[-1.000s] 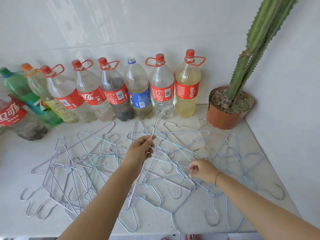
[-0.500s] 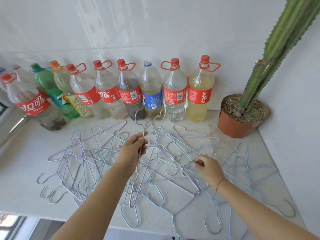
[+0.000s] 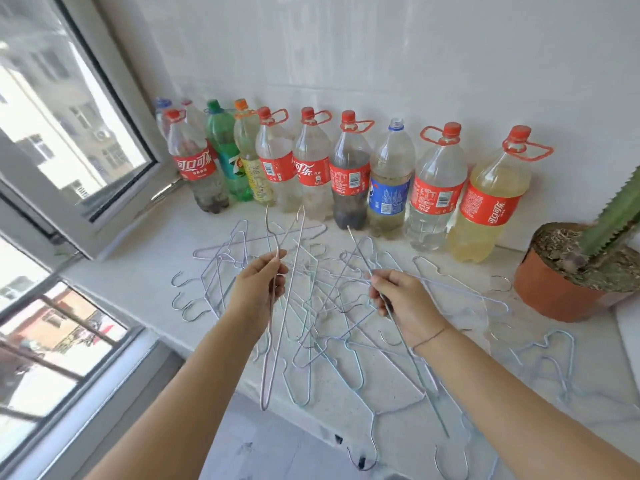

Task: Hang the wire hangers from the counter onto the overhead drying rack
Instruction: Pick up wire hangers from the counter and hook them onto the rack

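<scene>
We see a white speckled stone counter [image 3: 138, 271] beside an open grey-framed window [image 3: 104, 188]. Along the white wall behind it stands a row of clear plastic soda bottles [image 3: 349, 174] with red, green and orange caps. At the right end is a green cactus in a terracotta pot [image 3: 554, 289]. A tangled heap of thin pale wire hangers [image 3: 346, 306] lies flat on the counter before the bottles. Above it, the left hand [image 3: 258, 289] pinches an upright pale wire hanger [image 3: 279, 341] below its hook. The right hand [image 3: 405, 303] curls its fingers round a tilted grey wire hanger [image 3: 420, 375].
</scene>
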A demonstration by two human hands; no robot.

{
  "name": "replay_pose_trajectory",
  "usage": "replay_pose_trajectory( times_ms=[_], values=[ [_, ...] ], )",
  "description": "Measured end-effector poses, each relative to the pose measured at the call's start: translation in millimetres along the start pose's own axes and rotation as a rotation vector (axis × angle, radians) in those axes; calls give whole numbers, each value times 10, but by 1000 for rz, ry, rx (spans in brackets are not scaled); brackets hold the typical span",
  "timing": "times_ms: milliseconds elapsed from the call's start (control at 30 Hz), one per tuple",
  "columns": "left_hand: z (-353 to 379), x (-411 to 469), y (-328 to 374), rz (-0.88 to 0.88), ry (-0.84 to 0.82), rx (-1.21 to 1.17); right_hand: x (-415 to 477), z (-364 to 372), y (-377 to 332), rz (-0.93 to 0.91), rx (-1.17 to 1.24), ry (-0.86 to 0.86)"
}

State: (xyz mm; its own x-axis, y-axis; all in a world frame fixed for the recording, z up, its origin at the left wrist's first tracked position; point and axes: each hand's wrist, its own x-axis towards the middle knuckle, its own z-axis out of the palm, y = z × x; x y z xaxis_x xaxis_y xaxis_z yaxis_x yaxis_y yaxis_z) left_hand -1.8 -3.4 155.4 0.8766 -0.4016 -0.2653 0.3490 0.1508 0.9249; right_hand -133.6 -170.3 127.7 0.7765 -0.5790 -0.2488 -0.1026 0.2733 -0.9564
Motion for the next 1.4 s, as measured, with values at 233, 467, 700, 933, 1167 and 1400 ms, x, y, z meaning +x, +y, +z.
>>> replay_pose_trajectory(
  times_ms=[233,467,700,933,1167,1400],
  values=[
    [-895,-715,317,85,202,-95,-361,916,-70,32,-10,-244],
    [-2021,-1920,446,168,438,-104,-1328,2001,116,112,-41,-549],
    [-3147,-3678,340,240,711,-136,-2784,2989,582,180,-96,-873],
    [-3886,-5618,77,281,995,-172,-4454,3725,987,289,-119,-1189],
    [-4337,-7340,-183,404,1289,-213,-6062,4285,1335,431,-172,-1504],
    [-4643,-8588,-286,528,1516,-311,-7437,4852,1688,448,-290,-1756]
  ],
)
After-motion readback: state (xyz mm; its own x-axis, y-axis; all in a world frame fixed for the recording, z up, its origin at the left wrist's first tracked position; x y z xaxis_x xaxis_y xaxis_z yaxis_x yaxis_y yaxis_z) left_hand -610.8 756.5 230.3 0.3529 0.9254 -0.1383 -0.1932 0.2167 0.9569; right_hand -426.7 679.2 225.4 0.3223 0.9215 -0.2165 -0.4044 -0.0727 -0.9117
